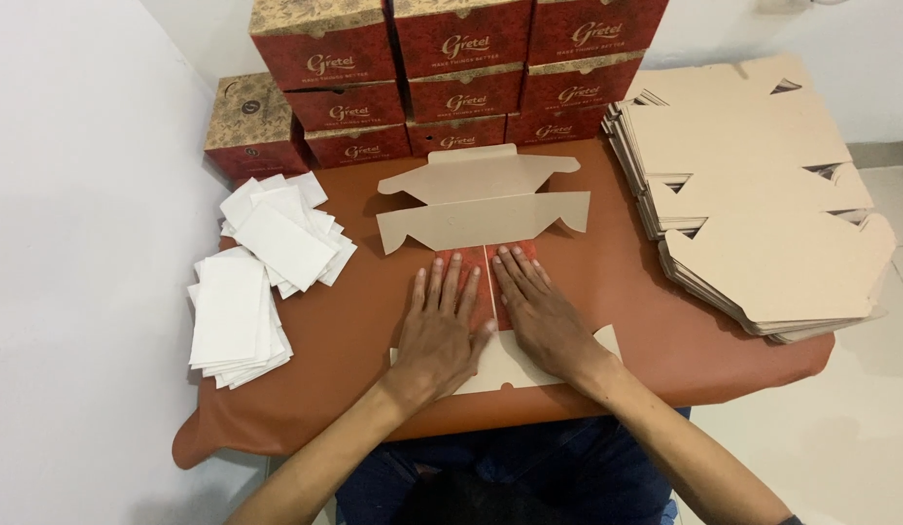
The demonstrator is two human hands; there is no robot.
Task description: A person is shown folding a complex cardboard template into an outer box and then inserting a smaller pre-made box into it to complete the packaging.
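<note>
Both hands lie flat and open, palms down, side by side on a half-folded carton blank [483, 209] at the middle of the desk [626, 292]. Left hand [440, 326] has its fingers spread and pointing toward twelve o'clock, pressing the red printed panel of the blank; right hand [541, 316] angles in from five o'clock, its fingers aimed at eleven, thumb nearly touching the left thumb. Neither hand grips anything. Beyond the fingertips, at twelve o'clock, the blank's plain brown flaps stand raised, and a pale flap shows under the wrists at six o'clock.

A smooth, rust-brown covering lies over the desk, and its edge droops in soft curves at seven and four o'clock. At nine o'clock from the hands lie two loose heaps of white paper sheets [247, 287], the farther one fanned out, the nearer one more squared. At two to three o'clock a thick stack of flat brown carton blanks [763, 204] overhangs the desk's right edge, its upper layers slid askew. Along the far edge at twelve o'clock, finished red boxes [461, 68] with patterned gold tops are piled three wide and three high against the wall, and one more red box [249, 122] sits alone at ten o'clock.

White wall closes in the left side and the back. Pale floor tiles [860, 428] show at four o'clock, with a grey skirting strip along the back wall. Dark blue trousers show under the desk edge at six o'clock.
</note>
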